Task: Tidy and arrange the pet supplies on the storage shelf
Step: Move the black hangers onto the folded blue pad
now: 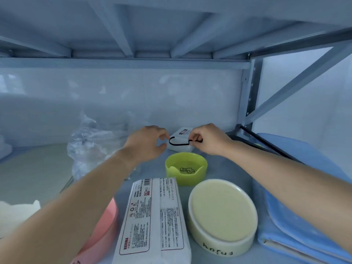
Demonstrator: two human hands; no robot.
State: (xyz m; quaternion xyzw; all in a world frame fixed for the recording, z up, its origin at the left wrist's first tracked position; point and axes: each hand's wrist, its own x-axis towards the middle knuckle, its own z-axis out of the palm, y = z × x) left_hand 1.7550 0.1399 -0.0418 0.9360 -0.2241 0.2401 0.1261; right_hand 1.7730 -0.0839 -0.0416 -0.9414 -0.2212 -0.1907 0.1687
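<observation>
Thin black cord, pinched by the right hand and seemingly the left hand with curled fingertips behind the round lime-green plastic bowl, may slip into it.

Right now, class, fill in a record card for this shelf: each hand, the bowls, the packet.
Right hand: pinches black cord
Left hand: curled at the cord's bend; grip unclear
White box: behind the cord, at the back
Green bowl: in front of the box
Cream bowl: nearer, right of wipes packet
Pink bowl: left of packet, partly hidden
</observation>
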